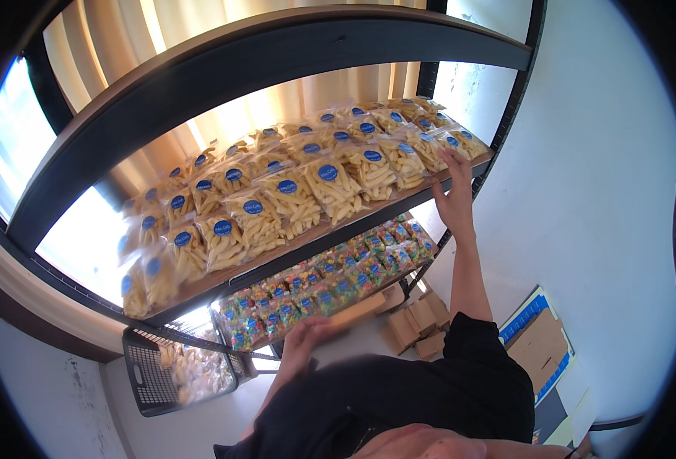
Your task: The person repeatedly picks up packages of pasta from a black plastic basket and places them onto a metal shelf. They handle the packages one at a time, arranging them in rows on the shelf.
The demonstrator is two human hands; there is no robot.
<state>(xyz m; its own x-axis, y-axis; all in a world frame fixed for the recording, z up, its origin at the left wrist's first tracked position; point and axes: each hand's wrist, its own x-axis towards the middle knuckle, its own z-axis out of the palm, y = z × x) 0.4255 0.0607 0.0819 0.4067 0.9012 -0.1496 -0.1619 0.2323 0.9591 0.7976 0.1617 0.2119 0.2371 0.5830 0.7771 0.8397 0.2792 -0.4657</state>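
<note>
My right hand (454, 197) is raised at the right end of the upper shelf, its fingers stretched upward and the thumb apart. The fingertips are at the front of a clear bag of pale stick-shaped snacks (430, 153) with a blue round label; whether they press on it is hard to tell. Similar bags (286, 200) stand in several rows along this shelf. Lower down, my left hand (306, 336) hangs in front of the lower shelf's edge, near small bags of multicoloured pieces (306, 304). It is blurred, its fingers are indistinct, and nothing shows in it.
A dark shelf beam (292, 47) crosses above the bags, before beige curtains (116, 46). At lower left is a dark mesh crate (148, 382) with clear bags inside. Brown cardboard boxes (418, 323) lie low behind me, and flat cardboard (538, 350) leans by the white wall (590, 191).
</note>
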